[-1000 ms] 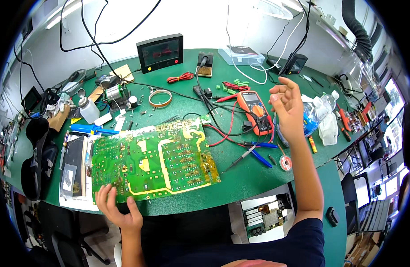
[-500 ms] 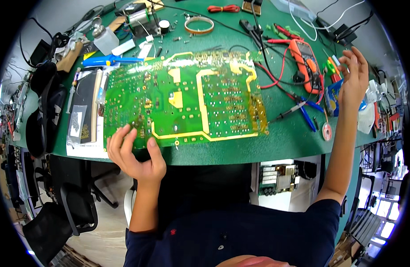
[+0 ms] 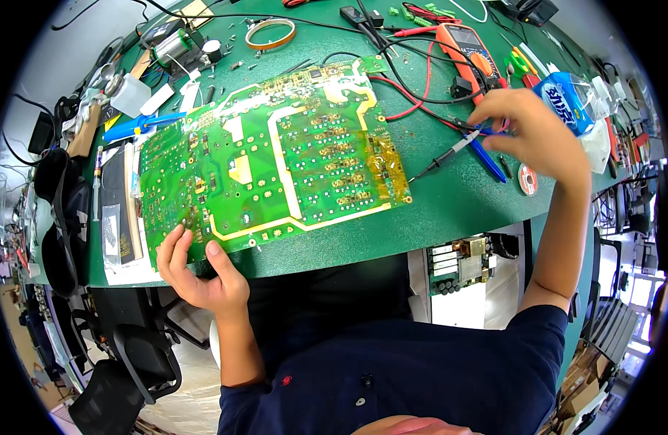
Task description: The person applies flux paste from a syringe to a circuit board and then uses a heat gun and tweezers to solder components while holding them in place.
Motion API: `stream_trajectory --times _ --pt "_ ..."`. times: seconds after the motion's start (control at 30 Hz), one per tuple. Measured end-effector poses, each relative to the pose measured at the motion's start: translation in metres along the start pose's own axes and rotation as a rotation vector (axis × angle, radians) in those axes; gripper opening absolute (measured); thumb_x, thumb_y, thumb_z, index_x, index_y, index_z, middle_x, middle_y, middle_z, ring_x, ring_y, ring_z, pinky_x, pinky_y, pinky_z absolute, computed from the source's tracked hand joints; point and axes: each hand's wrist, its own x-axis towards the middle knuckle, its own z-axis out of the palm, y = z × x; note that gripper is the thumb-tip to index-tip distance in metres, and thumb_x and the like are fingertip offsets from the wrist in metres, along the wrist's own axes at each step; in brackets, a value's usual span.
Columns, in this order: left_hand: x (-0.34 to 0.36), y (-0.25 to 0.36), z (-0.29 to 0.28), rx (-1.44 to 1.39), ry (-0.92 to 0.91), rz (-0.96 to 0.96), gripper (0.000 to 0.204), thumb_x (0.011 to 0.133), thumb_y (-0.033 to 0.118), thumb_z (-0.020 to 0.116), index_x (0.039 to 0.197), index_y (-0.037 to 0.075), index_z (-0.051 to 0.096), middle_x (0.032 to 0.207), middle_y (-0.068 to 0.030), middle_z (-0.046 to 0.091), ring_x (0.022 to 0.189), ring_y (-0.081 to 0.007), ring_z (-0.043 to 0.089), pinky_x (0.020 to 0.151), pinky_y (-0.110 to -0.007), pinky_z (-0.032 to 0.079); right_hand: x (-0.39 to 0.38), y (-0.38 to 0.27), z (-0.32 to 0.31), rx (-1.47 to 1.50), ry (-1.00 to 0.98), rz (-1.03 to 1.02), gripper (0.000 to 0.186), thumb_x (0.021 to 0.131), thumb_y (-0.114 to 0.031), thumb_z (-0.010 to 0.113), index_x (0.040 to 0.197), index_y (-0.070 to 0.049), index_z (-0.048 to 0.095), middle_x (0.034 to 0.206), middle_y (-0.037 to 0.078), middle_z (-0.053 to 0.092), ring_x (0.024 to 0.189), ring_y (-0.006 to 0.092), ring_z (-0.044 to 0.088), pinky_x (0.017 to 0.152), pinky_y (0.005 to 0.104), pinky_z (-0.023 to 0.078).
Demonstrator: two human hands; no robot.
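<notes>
Swung right hand (image 3: 543,136) down, half-curled, within reach of the slim probe (image 3: 446,156); couldn't tell if gripping! Kept left hand (image 3: 209,281) wide at the circuit board (image 3: 258,170).

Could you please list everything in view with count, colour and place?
Large circuit board: one, green, centre
Multimeter: one, orange, upper right
Test probe: one, grey-black, right of board
Pliers: one pair, blue, beside probe
Small spool: one, white and red, right
Package: one, blue, right
Ring: one, brown, top
Bottle: one, white, upper left
Flat book: one, black, left
Leads: several, black and red, upper right
Table: one, green, beneath these
Smaller circuit board: one, green-and-white, below table edge
Chair: at least one, black, lower left
Left grip: one, bare, near-left board edge
Right grip: one, bare, at probe, contact unclear
</notes>
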Motion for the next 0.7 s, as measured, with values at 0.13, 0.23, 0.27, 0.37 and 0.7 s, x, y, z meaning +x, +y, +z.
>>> stream_trajectory --times 0.13,0.23,0.27,0.37,0.7 --pt "0.002 -0.002 -0.005 0.029 -0.039 -0.010 0.025 0.088 0.006 0.061 0.111 -0.005 0.057 0.116 -0.0187 0.058 0.108 -0.0304 0.055 0.098 -0.040 0.041 0.013 -0.021 0.030 -0.104 -0.077 -0.099 0.031 0.064 0.002 0.074 0.093 -0.004 0.063 0.090 0.009 0.061 0.087 0.0313 0.061 0.080 0.0397 0.049" --pt "0.006 -0.004 -0.005 0.023 -0.048 0.011 0.026 0.085 0.008 0.063 0.108 -0.003 0.059 0.114 -0.0181 0.059 0.106 -0.0316 0.056 0.098 -0.042 0.041 0.015 -0.025 0.040 -0.217 -0.098 -0.019 0.027 0.064 0.001 0.073 0.086 -0.003 0.058 0.084 0.011 0.059 0.084 0.0311 0.061 0.073 0.0416 0.047" --pt "0.010 -0.003 -0.007 0.036 -0.060 0.025 0.026 0.083 0.009 0.064 0.107 -0.002 0.059 0.113 -0.0176 0.060 0.106 -0.0317 0.056 0.098 -0.043 0.040 0.014 -0.024 0.039 -0.237 -0.111 0.012 0.026 0.064 0.001 0.073 0.084 -0.002 0.056 0.082 0.012 0.059 0.082 0.0313 0.060 0.071 0.0421 0.046" --pt "0.008 -0.007 -0.006 0.048 -0.034 0.028 0.029 0.080 0.013 0.067 0.106 0.002 0.061 0.110 -0.0146 0.063 0.104 -0.0317 0.057 0.101 -0.047 0.036 0.011 -0.026 0.037 -0.233 -0.063 0.036 0.025 0.063 0.004 0.071 0.081 -0.001 0.055 0.077 0.013 0.056 0.073 0.0297 0.058 0.067 0.0409 0.044" --pt "0.004 -0.008 -0.005 0.054 -0.022 0.020 0.027 0.081 0.016 0.067 0.103 0.004 0.061 0.109 -0.0133 0.063 0.101 -0.0312 0.058 0.099 -0.048 0.037 0.008 -0.031 0.024 -0.182 0.121 0.016 0.022 0.068 0.009 0.066 0.087 0.003 0.056 0.080 0.013 0.057 0.069 0.0289 0.059 0.064 0.0362 0.046"
